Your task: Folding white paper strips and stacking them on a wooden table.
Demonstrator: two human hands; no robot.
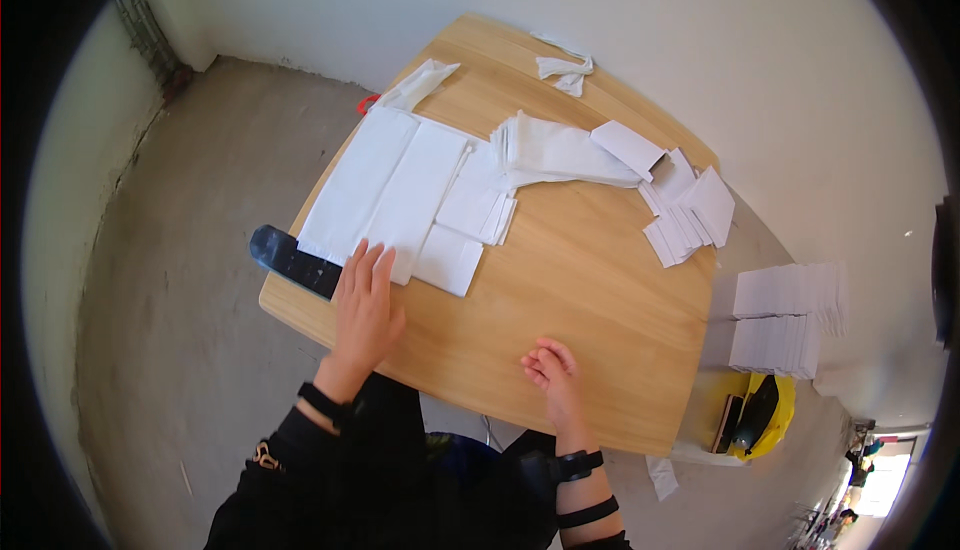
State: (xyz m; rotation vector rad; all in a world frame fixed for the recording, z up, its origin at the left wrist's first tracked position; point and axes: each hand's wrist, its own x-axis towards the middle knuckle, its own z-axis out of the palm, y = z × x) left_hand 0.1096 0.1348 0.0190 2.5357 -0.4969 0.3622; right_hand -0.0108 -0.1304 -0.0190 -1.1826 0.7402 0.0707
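My left hand [367, 302] lies with fingers stretched out over the near edge of the flat white sheets or sleeves [385, 180] on the left of the table. Below its fingertips, a long black object with a rounded end [297, 262] sticks out at the table's left edge, partly covered. Small folded white pieces [448, 258] lie beside the sheets, to the right of that hand. Over the near part of the table, my right hand [553, 368] has its fingers curled in, with nothing visible in them.
A fanned pile of thin white sleeves [560, 150] and several white cartons [690, 200] lie toward the back right of the wooden table [560, 290]. Right of it stand stacked white cartons [775, 320] and a yellow bag [775, 415]. Something red [368, 104] pokes out far left.
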